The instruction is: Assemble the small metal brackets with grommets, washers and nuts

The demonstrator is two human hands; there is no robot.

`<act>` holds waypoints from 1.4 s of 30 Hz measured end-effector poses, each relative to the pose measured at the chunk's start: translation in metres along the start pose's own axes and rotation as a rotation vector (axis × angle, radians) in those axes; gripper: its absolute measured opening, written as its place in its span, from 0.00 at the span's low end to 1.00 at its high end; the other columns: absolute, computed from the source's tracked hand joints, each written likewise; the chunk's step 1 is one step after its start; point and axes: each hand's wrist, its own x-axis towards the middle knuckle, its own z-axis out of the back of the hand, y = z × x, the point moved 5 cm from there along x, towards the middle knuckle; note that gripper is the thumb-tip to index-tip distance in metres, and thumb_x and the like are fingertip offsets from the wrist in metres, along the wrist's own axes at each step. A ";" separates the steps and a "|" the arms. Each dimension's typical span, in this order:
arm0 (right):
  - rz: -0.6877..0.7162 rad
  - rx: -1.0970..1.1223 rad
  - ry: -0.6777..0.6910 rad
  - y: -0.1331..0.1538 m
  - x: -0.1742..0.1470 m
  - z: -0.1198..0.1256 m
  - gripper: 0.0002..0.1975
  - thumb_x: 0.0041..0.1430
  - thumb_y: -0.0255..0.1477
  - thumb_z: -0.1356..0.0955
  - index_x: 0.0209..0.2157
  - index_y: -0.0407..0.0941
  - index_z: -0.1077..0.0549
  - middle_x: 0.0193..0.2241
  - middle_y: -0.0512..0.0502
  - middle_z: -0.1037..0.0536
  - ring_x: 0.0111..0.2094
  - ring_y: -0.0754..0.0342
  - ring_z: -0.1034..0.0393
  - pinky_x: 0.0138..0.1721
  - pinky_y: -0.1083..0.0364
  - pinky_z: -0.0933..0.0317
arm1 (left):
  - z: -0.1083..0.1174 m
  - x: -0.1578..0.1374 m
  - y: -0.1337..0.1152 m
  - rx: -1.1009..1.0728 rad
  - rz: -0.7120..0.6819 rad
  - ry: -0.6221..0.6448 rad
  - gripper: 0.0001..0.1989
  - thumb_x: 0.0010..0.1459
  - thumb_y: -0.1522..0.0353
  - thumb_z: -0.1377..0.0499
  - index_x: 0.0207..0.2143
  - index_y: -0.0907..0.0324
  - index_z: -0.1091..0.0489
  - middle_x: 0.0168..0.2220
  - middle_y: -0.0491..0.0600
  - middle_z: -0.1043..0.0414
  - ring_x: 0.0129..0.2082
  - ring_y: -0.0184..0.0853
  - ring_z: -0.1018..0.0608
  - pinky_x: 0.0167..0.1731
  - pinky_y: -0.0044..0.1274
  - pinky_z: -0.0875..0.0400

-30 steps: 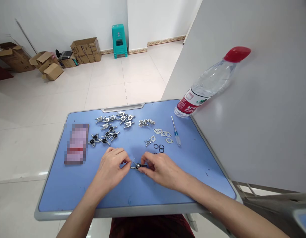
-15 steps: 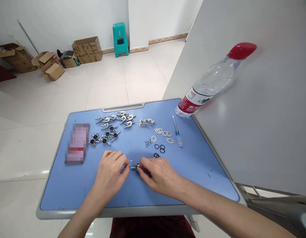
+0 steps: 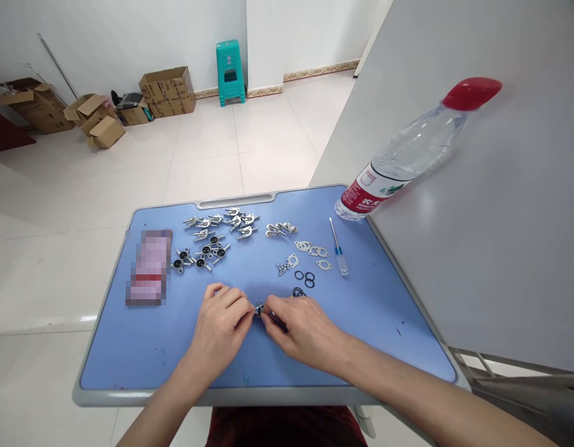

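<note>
My right hand [image 3: 300, 326] is closed, thumb and fingers pinching a small metal pipe fitting [image 3: 259, 308] above the near middle of the table. My left hand [image 3: 225, 323] is closed in a pinch, its fingertips right against the fitting's left side. What its fingertips hold is hidden. Just beyond my right hand lie black rubber O-rings [image 3: 309, 284], some partly behind the fingers. Further off are small screws [image 3: 282, 267] and flat oval metal gaskets [image 3: 324, 265]. Metal fittings with black centres [image 3: 206, 249] lie left of them, and fittings with open flanges [image 3: 246, 232] behind.
The blue table [image 3: 142, 354] has a raised grey rim. A clear-handled screwdriver [image 3: 340, 254] lies right, near a tall red-capped water bottle [image 3: 384, 167] by a grey panel [image 3: 510, 248]. Small round metal parts [image 3: 281, 229] sit at the back; a blurred pinkish rectangular item [image 3: 149, 267] lies left.
My left hand has moved right, bringing its pinched fingertips from beside the fitting up against it. A small shiny piece visible at those fingertips before is now hidden. The view has shifted slightly.
</note>
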 end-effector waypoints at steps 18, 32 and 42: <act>-0.326 0.314 0.173 -0.017 0.003 0.029 0.09 0.61 0.29 0.35 0.27 0.43 0.29 0.19 0.55 0.35 0.22 0.59 0.43 0.26 0.59 0.50 | -0.002 -0.017 -0.023 0.399 -0.464 -0.141 0.07 0.60 0.80 0.44 0.33 0.63 0.29 0.31 0.47 0.25 0.31 0.30 0.26 0.50 0.34 0.37; -0.341 0.287 0.189 -0.018 0.002 0.030 0.03 0.58 0.22 0.33 0.32 0.44 0.29 0.18 0.58 0.36 0.21 0.60 0.43 0.26 0.60 0.51 | -0.003 -0.004 -0.014 0.106 -0.015 -0.062 0.06 0.60 0.65 0.41 0.32 0.58 0.31 0.30 0.46 0.27 0.32 0.34 0.26 0.51 0.38 0.40; -0.302 0.113 0.235 -0.019 -0.001 0.024 0.04 0.58 0.23 0.33 0.36 0.43 0.28 0.21 0.54 0.31 0.23 0.58 0.39 0.26 0.59 0.51 | -0.008 -0.005 -0.010 0.071 -0.001 -0.039 0.05 0.63 0.67 0.43 0.34 0.57 0.30 0.33 0.46 0.25 0.33 0.34 0.26 0.52 0.37 0.42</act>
